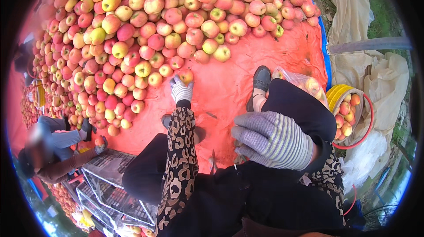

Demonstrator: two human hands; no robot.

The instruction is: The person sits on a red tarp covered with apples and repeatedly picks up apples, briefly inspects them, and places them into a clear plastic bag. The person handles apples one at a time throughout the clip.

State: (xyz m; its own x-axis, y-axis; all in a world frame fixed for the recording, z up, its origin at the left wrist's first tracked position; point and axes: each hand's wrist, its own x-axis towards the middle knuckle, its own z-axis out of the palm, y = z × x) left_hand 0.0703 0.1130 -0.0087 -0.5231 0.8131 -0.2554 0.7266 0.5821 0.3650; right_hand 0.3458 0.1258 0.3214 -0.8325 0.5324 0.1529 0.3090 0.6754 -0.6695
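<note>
A large heap of red and yellow apples (145, 29) lies on an orange-red sheet (265, 51). At the heap's near edge my left hand (181, 90), in a striped grey-white glove, is closed round an apple (186, 76), which rests low by the sheet. My right hand (276, 142), in a purple-grey striped glove, is held above my lap with its fingers curled together. What those fingers hold, if anything, is hidden beneath them. A thin dark pointed thing (213, 162) shows to its left; I cannot tell whether the hand holds it.
To my right stand a yellow bucket of apples (336, 97) with a red handle and a clear plastic bag of apples (304, 82). Plastic-lined dark crates (112, 188) stand at lower left. Beside them, another person's gloved hand (101, 145) is at a red apple.
</note>
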